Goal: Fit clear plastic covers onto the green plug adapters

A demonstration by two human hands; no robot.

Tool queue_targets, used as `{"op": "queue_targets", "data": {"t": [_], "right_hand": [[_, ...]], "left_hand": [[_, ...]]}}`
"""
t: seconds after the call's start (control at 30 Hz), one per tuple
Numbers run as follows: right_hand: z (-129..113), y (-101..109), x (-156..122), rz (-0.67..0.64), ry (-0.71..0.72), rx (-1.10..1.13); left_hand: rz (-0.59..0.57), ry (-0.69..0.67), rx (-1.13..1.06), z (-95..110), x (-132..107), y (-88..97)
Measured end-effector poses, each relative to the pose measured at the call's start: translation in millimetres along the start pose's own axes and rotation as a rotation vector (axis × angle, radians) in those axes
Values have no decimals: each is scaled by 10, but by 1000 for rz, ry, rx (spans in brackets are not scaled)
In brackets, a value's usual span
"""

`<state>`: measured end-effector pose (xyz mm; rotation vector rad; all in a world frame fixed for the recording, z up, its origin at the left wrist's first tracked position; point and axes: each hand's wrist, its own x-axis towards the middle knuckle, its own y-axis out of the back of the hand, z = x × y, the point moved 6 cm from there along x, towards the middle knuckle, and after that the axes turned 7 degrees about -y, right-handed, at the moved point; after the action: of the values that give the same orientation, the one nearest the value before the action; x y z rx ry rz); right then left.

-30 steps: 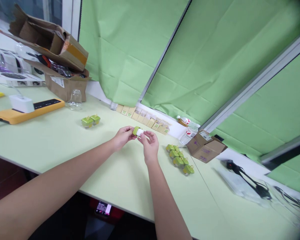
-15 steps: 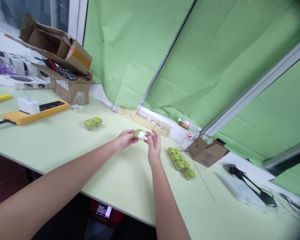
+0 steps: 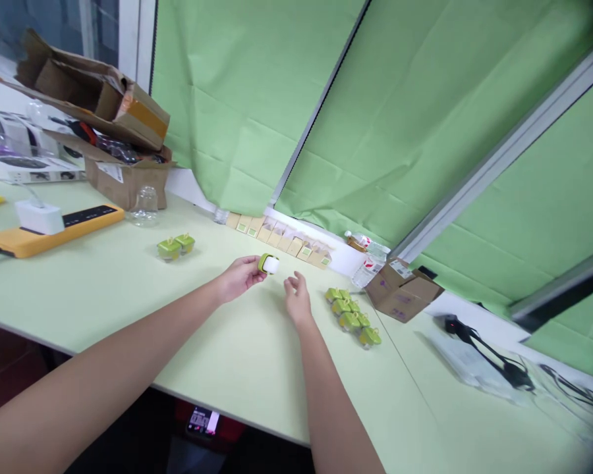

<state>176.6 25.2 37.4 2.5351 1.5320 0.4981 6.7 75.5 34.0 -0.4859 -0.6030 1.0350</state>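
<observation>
My left hand (image 3: 240,280) is closed on a small green-and-white container (image 3: 271,264), pinched at its green side with the white part facing right. A short gap to the right of it, my right hand (image 3: 297,297) hovers over the table with fingers slightly bent and apart, nothing visible in them. Right of that hand stands a cluster of several small clear boxes with green lids (image 3: 350,320). Two more green-lidded boxes (image 3: 176,246) sit to the left, beyond my left forearm.
Small tan packets (image 3: 281,238) line the wall edge. An orange power strip (image 3: 54,232), a clear plastic jar (image 3: 145,205) and stacked cardboard boxes (image 3: 128,181) are at left. Plastic bottles (image 3: 368,263), another cardboard box (image 3: 400,289) and black cables (image 3: 494,359) are at right.
My right hand has drawn back from the container, widening the gap, and its fingers have curled a little. My left hand still grips the container. The view has shifted slightly.
</observation>
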Motion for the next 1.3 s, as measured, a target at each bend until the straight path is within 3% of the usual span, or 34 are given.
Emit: {"op": "queue_targets", "data": {"t": [0.17, 0.3, 0.4, 0.43, 0.53, 0.63, 0.73, 1.03, 1.17, 1.3], "right_hand": [[-323, 22, -101, -88, 306, 125], [-32, 104, 13, 14, 81, -144], [45, 243, 91, 139, 54, -97], [24, 247, 98, 127, 59, -34], [-86, 69, 43, -147, 26, 130], [-147, -168, -107, -462, -19, 118], [-132, -260, -185, -566, -41, 81], [-100, -207, -138, -418, -197, 159], [-105, -239, -165, -411, -214, 185], [-82, -286, -178, -416, -217, 241]], "left_hand": [[-41, 24, 42, -21, -15, -22], [-30, -8, 60, 22, -9, -3], [-49, -44, 158, 50, 9, -14], [-65, -64, 229, 49, 12, -23], [-115, -135, 531, -2, -2, -41], [-195, -194, 798, -97, -38, -57], [-235, -263, 941, -129, -70, -65], [-159, -309, 939, -67, -88, -104], [-84, -282, 899, -19, -81, -65], [-92, -258, 905, -17, -92, -75]]}}
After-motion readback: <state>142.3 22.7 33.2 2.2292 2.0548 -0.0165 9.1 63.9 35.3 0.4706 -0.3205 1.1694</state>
